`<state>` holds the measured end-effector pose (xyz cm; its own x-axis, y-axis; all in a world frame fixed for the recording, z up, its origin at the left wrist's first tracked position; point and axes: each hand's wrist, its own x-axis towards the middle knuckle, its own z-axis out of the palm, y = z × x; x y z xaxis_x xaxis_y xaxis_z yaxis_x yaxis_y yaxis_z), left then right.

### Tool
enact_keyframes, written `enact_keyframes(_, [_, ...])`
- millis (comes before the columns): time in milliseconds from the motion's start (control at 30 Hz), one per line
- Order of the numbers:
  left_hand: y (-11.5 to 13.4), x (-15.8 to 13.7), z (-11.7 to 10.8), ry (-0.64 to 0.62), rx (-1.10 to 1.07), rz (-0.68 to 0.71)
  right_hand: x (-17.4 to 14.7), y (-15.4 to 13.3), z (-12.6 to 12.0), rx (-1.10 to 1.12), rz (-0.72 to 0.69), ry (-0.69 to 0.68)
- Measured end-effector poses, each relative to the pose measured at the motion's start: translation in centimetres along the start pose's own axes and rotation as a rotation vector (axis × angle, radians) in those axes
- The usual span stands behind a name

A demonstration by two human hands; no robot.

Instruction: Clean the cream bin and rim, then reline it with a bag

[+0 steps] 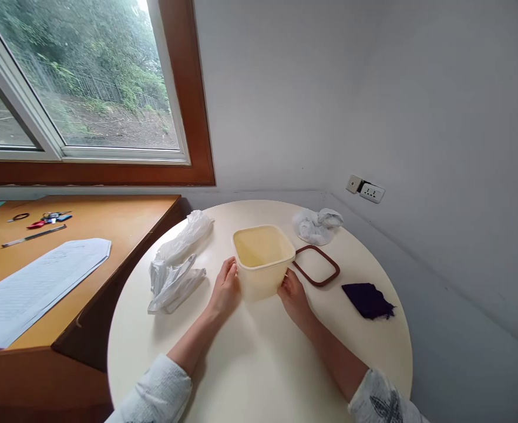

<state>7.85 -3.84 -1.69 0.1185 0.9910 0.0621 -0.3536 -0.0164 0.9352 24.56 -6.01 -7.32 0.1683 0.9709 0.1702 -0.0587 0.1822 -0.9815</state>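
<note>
Cupping a pale yellow plastic container [263, 281] over the round table [259, 370], the left hand [224, 289] and right hand [295, 296] curl their fingers [229, 267] against its opposite sides, a brown square frame [335, 272] just beside it

Head view — forward-down over table [259, 370]

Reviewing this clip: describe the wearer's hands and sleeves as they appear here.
The left hand and right hand are bare, with no gloves visible. Both forearms emerge from loose, whitish sleeves; the left sleeve looks finely textured, and the right sleeve carries a dark, leaf-like motif.
</note>
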Motion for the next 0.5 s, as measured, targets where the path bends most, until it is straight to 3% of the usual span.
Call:
enact_keyframes(200, [1.8,-0.9,1.1,-0.003,0.077,0.016,-0.1,0.0,-0.1,0.0,-0.027,0.019])
enact_keyframes(333, [1.8,-1.1,1.1,-0.134,0.032,0.007,-0.2,-0.1,-0.2,-0.012,-0.023,0.026])
enact_keyframes(500, [0.0,-0.4,-0.2,-0.306,0.106,0.066,-0.2,-0.2,-0.4,-0.029,-0.036,0.049])
